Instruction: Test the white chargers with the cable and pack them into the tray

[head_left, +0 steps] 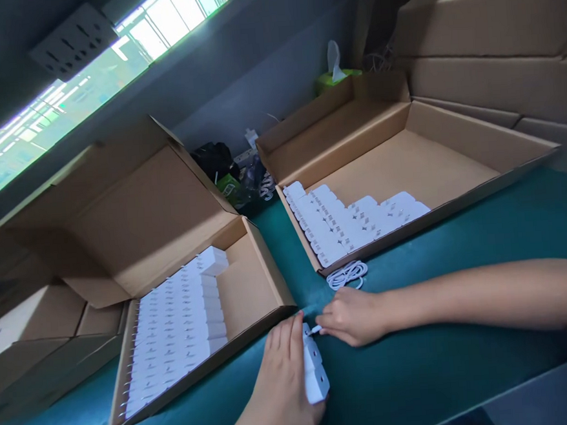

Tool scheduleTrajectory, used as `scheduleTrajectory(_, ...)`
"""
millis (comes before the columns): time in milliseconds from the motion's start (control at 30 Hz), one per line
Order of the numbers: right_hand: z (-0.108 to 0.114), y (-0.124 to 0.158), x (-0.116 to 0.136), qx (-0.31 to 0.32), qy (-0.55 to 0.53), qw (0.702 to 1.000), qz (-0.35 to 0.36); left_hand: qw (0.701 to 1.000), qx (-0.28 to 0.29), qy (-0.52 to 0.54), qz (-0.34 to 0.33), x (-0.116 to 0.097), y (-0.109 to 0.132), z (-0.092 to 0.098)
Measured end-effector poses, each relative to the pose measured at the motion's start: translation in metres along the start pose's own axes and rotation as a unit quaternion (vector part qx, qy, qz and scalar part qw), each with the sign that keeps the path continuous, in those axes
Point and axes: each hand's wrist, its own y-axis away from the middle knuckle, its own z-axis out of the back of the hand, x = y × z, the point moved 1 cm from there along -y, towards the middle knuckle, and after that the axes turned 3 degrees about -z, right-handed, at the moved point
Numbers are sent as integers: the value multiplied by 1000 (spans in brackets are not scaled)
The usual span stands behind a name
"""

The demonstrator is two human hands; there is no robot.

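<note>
On the green table, my left hand (281,378) is wrapped around a short row of several white power adapters (317,383), their small ports facing right. My right hand (353,316) pinches a white cable plug (315,329) at the port of the farthest adapter. Whether the plug sits inside the port or only touches it, I cannot tell. Just beyond my right hand lies a coiled white cable (347,275). My left palm and fingers hide the left side of the row.
An open carton (246,276) at left holds packed rows of white adapters (175,324). Another open carton (447,152) at right has adapters (330,225) along its near left side. Closed cartons (479,27) are stacked at back right. A tissue box (325,82) stands behind.
</note>
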Motion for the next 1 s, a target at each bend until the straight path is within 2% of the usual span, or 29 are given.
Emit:
scheduleTrajectory(167,4,-2,3,26,-2,1000,-5,999,34,11,10,-1,-3,4)
scheduleTrajectory(400,12,-7,-6,-8,-34,999,17,999,37,33,19,-2,-3,9)
scheduleTrajectory(567,7,-7,-10,11,-4,1000,29,995,54,63,54,-5,-8,15)
scheduleTrajectory(667,2,-7,-7,13,18,999,38,993,84,61,63,-5,-11,15)
scheduleTrajectory(767,-3,-9,-1,16,11,999,35,993,98,52,49,-3,-10,11)
scheduleTrajectory(900,-5,-14,5,22,2,999,27,997,72,37,17,-1,-8,5)
scheduleTrajectory(1000,-4,-15,4,23,-3,999,28,995,86,38,23,-2,-8,7)
